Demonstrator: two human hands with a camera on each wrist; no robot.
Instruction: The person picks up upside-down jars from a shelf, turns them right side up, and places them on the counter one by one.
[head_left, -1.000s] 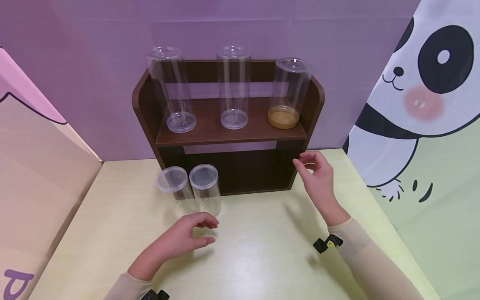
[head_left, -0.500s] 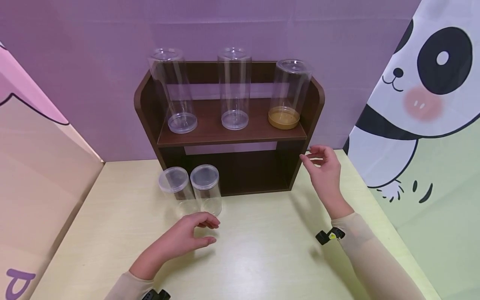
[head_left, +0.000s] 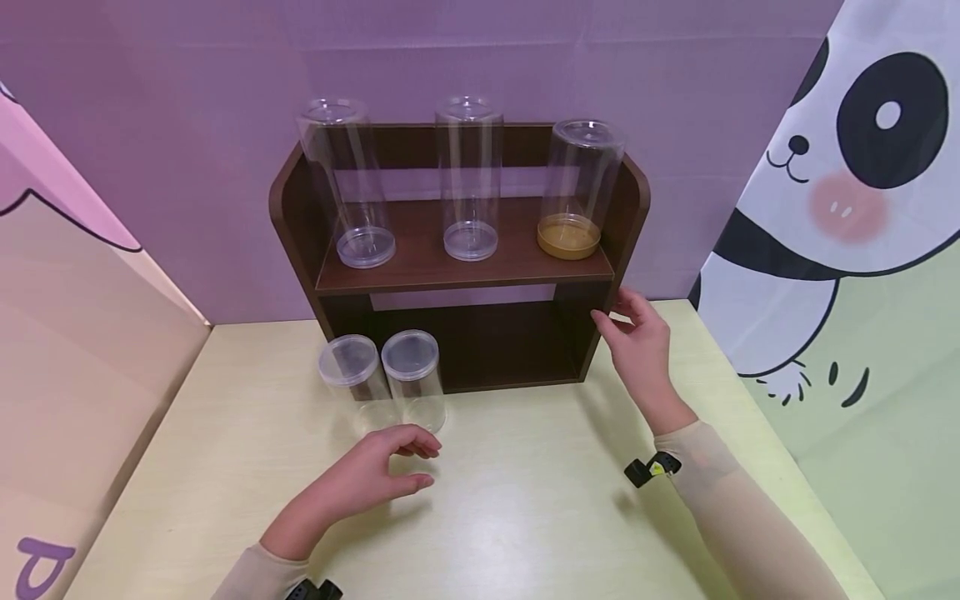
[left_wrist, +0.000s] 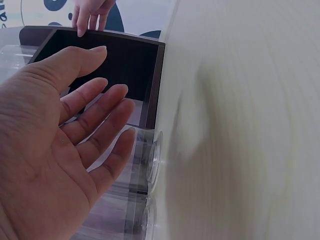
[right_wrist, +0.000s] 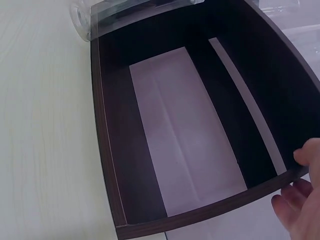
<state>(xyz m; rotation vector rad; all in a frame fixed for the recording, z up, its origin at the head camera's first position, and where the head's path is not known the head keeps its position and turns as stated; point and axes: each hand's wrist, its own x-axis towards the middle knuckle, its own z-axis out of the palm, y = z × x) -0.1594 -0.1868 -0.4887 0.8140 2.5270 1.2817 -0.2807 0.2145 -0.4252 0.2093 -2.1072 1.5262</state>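
A dark brown two-tier shelf (head_left: 465, 286) stands at the back of the table. My right hand (head_left: 642, 350) grips its right side panel, thumb on the inner face and fingers outside, as the right wrist view shows (right_wrist: 300, 174). Relaxed and holding nothing, my left hand (head_left: 367, 468) hovers over the table. Just beyond it two clear lidded jars, a left jar (head_left: 348, 362) and a right jar (head_left: 411, 357), stand upright in front of the shelf's lower left. In the left wrist view the left palm (left_wrist: 55, 145) overlaps these jars.
Three tall clear containers stand on the upper tier: a left one (head_left: 365, 247), a middle one (head_left: 470, 240) and a right one with a gold-coloured base (head_left: 567, 237). A purple backdrop (head_left: 225, 167) rises behind the pale wooden table (head_left: 510, 500).
My right hand first shifted a little right, away from the shelf's side, then came back left and took hold of the panel. The left hand and the jars stay put.
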